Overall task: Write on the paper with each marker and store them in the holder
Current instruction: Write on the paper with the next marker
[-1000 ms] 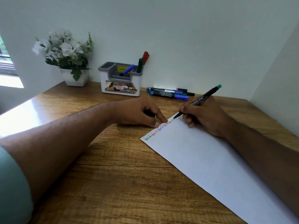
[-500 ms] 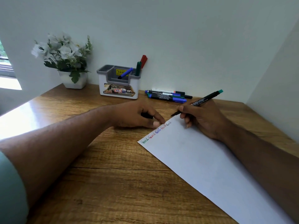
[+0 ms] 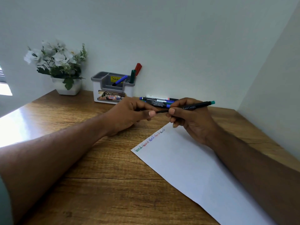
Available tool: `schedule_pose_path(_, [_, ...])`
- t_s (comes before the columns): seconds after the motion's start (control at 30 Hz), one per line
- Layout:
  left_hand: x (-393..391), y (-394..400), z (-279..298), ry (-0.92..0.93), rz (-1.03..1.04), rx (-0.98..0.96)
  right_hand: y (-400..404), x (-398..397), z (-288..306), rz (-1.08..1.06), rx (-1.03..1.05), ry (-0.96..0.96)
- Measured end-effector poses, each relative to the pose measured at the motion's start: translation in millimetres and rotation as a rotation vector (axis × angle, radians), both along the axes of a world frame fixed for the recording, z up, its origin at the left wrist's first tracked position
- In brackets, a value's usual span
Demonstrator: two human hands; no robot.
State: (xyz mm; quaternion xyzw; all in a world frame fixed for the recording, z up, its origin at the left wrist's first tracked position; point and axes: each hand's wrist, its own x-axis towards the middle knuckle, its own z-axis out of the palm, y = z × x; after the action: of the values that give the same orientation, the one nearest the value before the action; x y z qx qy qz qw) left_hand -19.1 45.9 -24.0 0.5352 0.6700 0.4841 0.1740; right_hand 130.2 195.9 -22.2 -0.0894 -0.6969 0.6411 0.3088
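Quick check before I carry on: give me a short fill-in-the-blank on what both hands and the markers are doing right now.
1. The right hand holds a black marker with a ___ end cap.
2. The left hand meets that marker at its ___ end.
3. The grey-and-white plastic holder contains ___ markers.
4. The white paper lies on the ___ table.

Missing words: teal; tip; three; wooden

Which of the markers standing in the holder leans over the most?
The blue marker, in the holder's front middle compartment. It slants steeply, while the green marker and red marker stand nearly upright at the right.
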Motion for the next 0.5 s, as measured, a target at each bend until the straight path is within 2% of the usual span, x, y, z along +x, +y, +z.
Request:
schedule_pose_path(0.27, [11,2,0,-0.071,-0.061,0.056,-7,-1,-3,0.096,-0.021,-0.056])
schedule_pose_path(0.37, [23,10,-3,-0.303,-0.071,0.123,-14,-5,-3,0.139,0.067,-0.086])
schedule_pose_path(0.43, [28,16,-6,-0.475,-0.046,0.148,-17,-8,-4,0.118,0.109,-0.044])
schedule_pose_path(0.5, [29,18,-9,-0.566,-0.015,0.167,-21,-9,-6,0.100,0.167,0.004])
